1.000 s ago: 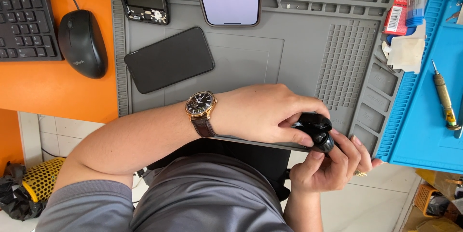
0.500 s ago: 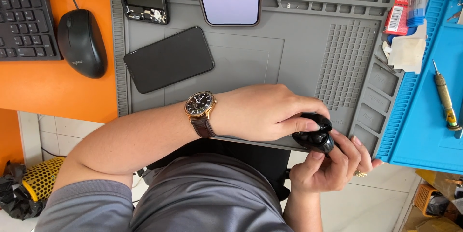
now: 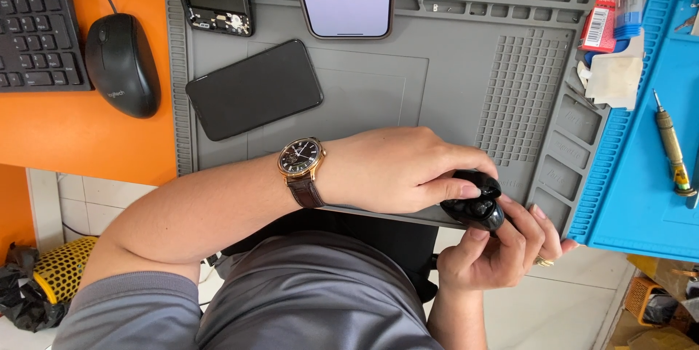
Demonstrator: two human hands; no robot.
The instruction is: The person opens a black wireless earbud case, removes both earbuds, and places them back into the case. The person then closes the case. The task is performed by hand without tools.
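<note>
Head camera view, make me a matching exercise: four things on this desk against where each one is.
Things:
1. computer mouse
2. black earbud case
3. screwdriver
4. dark phone lying face down

Places:
A. on the blue mat
B. on the orange desktop beside the keyboard
C. on the grey mat, left part
D. held between both hands

Pairs: 1-B, 2-D, 3-A, 4-C
</note>
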